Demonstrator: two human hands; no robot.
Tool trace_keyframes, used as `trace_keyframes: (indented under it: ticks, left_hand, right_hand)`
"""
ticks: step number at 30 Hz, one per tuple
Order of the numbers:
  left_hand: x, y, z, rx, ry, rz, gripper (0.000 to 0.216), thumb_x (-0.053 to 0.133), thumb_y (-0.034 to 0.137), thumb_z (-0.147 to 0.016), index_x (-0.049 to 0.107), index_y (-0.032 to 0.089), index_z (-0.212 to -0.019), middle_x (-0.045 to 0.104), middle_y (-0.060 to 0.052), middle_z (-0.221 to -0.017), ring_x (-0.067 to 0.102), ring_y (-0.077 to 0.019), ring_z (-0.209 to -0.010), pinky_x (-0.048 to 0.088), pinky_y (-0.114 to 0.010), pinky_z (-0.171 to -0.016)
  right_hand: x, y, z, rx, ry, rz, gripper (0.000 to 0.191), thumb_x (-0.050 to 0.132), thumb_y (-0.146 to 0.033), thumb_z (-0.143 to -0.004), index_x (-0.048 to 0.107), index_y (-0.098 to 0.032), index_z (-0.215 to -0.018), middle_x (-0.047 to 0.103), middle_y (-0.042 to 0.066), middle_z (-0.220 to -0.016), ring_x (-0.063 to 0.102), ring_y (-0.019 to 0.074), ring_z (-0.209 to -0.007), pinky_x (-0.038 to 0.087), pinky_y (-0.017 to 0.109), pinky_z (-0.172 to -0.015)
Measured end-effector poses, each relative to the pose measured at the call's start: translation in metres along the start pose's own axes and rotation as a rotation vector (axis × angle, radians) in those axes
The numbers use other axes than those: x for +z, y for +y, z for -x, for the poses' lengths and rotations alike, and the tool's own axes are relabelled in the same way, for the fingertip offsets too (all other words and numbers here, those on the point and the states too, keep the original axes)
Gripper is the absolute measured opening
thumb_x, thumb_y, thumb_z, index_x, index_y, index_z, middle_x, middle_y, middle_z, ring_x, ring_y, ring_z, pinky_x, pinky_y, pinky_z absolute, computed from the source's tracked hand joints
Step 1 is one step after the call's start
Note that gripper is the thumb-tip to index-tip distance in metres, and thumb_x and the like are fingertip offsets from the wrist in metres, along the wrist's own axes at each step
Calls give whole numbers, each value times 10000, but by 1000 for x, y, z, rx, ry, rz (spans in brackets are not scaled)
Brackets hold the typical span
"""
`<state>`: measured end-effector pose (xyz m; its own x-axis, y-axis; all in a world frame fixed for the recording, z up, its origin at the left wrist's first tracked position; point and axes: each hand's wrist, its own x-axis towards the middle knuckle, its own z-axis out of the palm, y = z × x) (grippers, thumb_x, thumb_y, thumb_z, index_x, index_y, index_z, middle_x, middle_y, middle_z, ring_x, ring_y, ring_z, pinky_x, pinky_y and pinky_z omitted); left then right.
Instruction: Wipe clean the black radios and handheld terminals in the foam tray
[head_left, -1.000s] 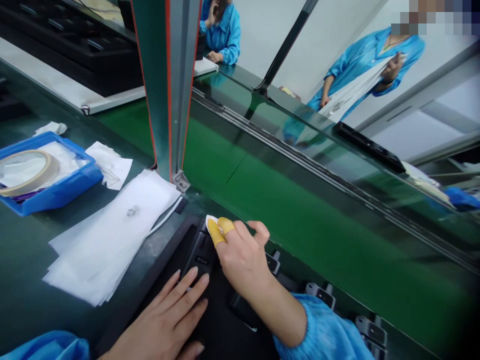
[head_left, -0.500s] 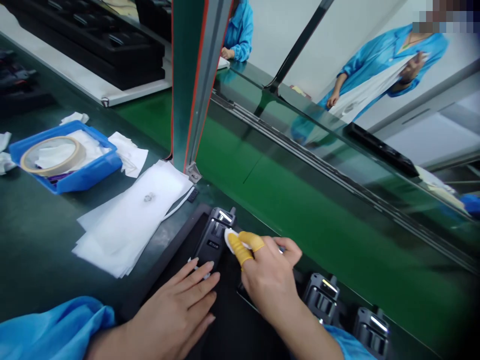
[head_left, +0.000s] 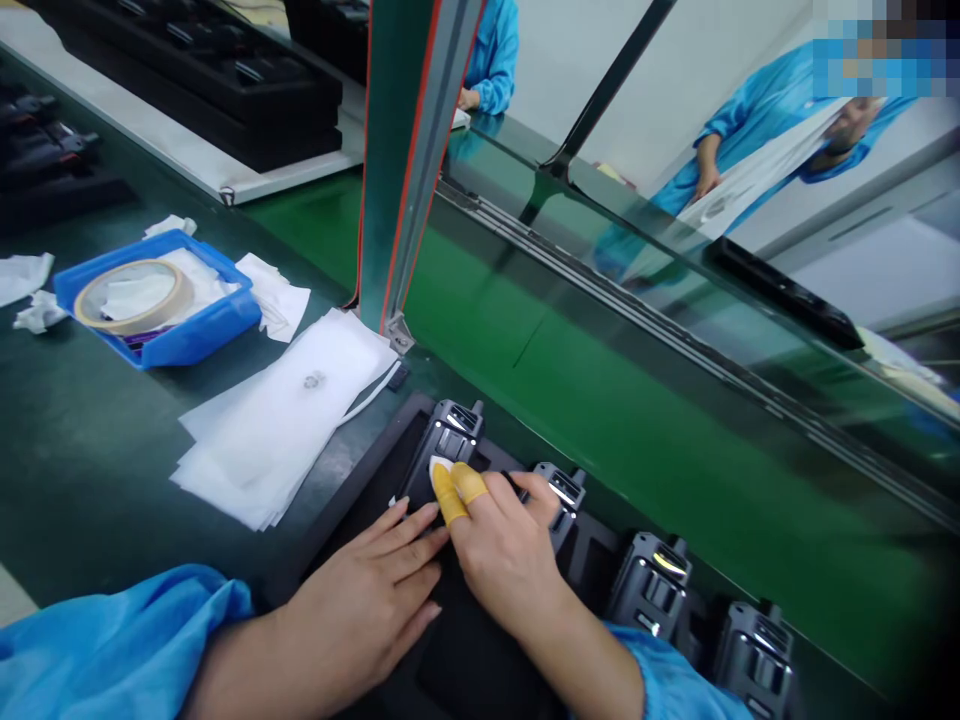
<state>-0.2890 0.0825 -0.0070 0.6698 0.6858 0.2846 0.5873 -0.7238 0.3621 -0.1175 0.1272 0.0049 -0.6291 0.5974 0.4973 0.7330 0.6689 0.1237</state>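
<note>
A black tray (head_left: 360, 490) at the near edge of the bench holds several black handheld devices in a row. My right hand (head_left: 495, 550), with yellow finger cots on two fingers, pinches a small white wipe (head_left: 437, 466) and presses it on the leftmost device (head_left: 442, 440). My left hand (head_left: 367, 600) lies flat with fingers stretched out on the lower part of that device. Other devices (head_left: 649, 585) stand in the tray to the right.
A stack of white sheets (head_left: 285, 420) lies left of the tray. A blue bin (head_left: 161, 305) with a tape roll sits further left. A metal post (head_left: 409, 160) rises behind. The green conveyor belt (head_left: 600, 400) runs beyond; people in blue coats stand across it.
The camera has tilted down, so more devices show on the right. My right hand has drawn the wipe slightly down and left along the leftmost device. My left hand stays flat on it.
</note>
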Motion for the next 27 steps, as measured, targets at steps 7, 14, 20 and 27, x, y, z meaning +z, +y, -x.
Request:
trace_keyframes:
  ticks: [7,14,20,27]
  left_hand:
    - [-1,0,-1,6,5,-11,295,445,268,-931,656,143,-1095,622,-71,-1228,542,-252,-1187,414,-441,-1043]
    - [-1,1,1,-6,21,-29,243,503,252,-897,664,164,-1057,638,-36,-1208,520,-252,-1211,409,-423,-1051]
    - [-10,1,-2,27,13,-154,345,557,186,-809,619,160,-1148,549,-113,-1315,495,-284,-1232,472,-440,-974]
    - [-10,-1,-2,67,6,-257,381,577,240,-803,611,165,-1175,569,-130,-1288,528,-274,-1198,496,-419,-940]
  right_hand:
    - [0,-1,2,8,-21,8,219,455,-81,-810,630,-193,-739,620,29,-803,448,163,-785,237,383,-866]
    - [-22,36,15,197,-14,51,234,469,-26,-693,625,-199,-705,578,14,-748,449,146,-719,229,374,-818]
    - [-26,52,-10,281,-22,12,222,461,-41,-646,616,-193,-596,512,17,-648,431,151,-674,236,333,-724]
    - [-7,29,-43,382,-276,-205,195,478,-66,-595,636,-180,-603,529,33,-666,459,166,-734,233,339,-725]
